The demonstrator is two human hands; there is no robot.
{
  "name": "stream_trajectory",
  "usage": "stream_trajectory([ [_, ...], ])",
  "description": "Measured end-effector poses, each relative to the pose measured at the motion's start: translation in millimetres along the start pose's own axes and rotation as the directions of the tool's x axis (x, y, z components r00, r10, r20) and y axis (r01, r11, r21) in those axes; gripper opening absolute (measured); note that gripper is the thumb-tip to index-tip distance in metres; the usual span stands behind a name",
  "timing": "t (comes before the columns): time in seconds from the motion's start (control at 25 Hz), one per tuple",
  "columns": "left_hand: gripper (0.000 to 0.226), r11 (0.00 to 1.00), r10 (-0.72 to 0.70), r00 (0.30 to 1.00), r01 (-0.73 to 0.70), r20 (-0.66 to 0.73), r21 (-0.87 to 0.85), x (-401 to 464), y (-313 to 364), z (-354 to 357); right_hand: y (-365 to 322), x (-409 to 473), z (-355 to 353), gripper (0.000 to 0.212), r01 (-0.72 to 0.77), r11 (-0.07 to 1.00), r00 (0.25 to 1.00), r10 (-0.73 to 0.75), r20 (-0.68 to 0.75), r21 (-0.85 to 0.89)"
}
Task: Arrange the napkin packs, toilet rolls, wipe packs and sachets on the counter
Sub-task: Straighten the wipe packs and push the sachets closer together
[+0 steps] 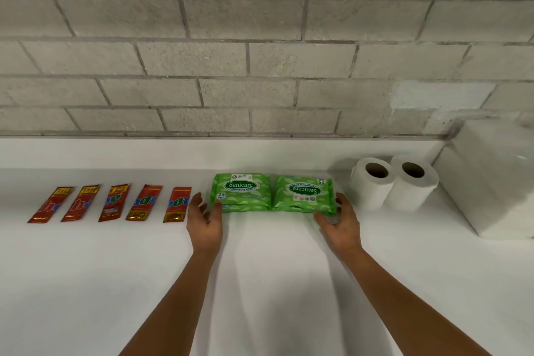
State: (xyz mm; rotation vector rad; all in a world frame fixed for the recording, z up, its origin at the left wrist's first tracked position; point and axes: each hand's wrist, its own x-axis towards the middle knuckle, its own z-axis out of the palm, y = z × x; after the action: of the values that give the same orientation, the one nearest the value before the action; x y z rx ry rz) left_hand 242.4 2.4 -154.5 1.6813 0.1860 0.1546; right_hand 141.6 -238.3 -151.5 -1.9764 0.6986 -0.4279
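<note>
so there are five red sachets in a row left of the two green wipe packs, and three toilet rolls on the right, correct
Not quite: the head view shows two toilet rolls, not three. The rest holds: five red sachets lie in a row left of the two green wipe packs, and the rolls stand to their right.

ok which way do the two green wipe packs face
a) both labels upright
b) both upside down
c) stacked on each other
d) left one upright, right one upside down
d: the left wipe pack reads upright, while the print on the right wipe pack is turned upside down; they lie side by side between the hands.
</note>
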Motion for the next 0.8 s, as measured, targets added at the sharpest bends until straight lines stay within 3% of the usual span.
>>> stream_trajectory([
  [0.16,0.051,0.999,-0.005,1.000,0.005,0.018,-0.032,14.0,6.6,12.2,-0.8,15.5,7.2,0.083,0.002,1.000,1.000,-0.002,0.012,-0.019],
  [0.44,0.049,0.974,0.065,0.994,-0.082,0.087,0.212,21.8,7.1,19.7,8.9,20.7,11.8,0.057,0.078,0.995,0.997,-0.076,-0.021,0.063],
  [0.8,0.047,0.958,0.105,0.976,-0.151,0.193,0.244,12.5,13.0,21.2,11.8,23.4,14.3,0.069,0.112,0.992,0.993,-0.110,0.042,-0.052],
])
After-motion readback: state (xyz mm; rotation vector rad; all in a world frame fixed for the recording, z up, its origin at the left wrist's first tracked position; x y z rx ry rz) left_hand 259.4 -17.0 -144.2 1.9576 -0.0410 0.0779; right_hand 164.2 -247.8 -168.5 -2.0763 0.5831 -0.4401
